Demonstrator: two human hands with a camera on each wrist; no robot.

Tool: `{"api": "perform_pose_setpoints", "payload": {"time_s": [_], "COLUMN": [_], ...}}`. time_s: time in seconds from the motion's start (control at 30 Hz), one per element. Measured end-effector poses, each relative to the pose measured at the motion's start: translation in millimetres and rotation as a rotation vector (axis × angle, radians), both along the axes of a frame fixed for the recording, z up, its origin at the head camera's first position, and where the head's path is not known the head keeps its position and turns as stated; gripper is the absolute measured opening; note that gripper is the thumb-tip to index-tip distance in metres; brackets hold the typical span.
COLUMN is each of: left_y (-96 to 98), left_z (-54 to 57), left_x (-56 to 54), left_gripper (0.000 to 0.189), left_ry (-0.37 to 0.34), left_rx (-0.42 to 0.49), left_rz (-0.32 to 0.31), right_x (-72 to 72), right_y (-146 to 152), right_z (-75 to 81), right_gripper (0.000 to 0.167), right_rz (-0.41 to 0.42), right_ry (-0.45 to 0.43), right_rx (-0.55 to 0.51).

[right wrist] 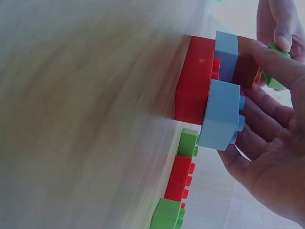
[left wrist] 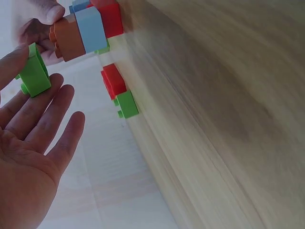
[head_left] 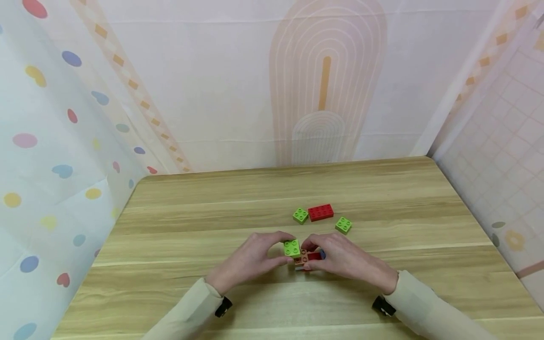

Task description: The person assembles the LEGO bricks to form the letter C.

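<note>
Between its thumb and fingers my left hand [head_left: 250,259] pinches a small green brick [head_left: 292,248], its studs facing up. This brick is just left of and above an orange-brown brick [right wrist: 244,62], which tops a light blue brick [right wrist: 226,53]. A long red brick [right wrist: 195,78] lies underneath on the table, with a second light blue brick [right wrist: 220,114] on its other end. My right hand [head_left: 346,259] grips this stack from the right, thumb and fingers at the brown brick's sides. Part of the stack is hidden by the right hand in the head view.
Beyond the hands, a loose red brick [head_left: 320,212] lies on the wooden table [head_left: 191,203] between two small green bricks, one at its left [head_left: 300,216] and one at its right [head_left: 343,225]. Patterned cloth [head_left: 225,94] hangs behind the table's far edge.
</note>
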State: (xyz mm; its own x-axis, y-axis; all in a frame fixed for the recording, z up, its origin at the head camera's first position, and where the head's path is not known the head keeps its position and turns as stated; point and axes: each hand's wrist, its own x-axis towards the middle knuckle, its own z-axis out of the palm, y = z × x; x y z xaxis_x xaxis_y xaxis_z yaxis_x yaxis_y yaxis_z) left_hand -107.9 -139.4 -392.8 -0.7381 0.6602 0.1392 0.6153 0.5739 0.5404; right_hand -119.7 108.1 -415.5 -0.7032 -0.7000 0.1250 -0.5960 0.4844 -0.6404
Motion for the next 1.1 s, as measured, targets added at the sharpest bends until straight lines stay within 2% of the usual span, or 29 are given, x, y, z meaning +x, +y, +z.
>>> {"api": "perform_pose_setpoints", "payload": {"time_s": [0.27,0.67,0.9,1.1], "left_y": [5.9,13.6,16.9,17.7], "left_z": [-3.0,-9.5,-11.3,-12.3], "left_x": [1.5,5.4,6.4,6.4], "left_gripper": [0.047,0.045,0.044,0.042], "left_ry": [-0.003,-0.007,-0.025,-0.001], "left_rx": [0.000,0.036,0.016,0.017], "left_rz": [-0.003,0.027,0.041,0.028], "right_x": [-0.8,-0.6,-0.3,-0.1], "right_y": [5.1,5.6,5.2,5.4], "right_z": [2.4,-1.6,-2.3,-2.1], "right_gripper": [0.042,0.038,0.033,0.033], "right_rz": [-0.015,-0.003,-0.007,-0.009], "right_ry": [0.042,0.013,-0.001,-0.009], "right_rx": [0.059,0.068,0.059,0.049]}}
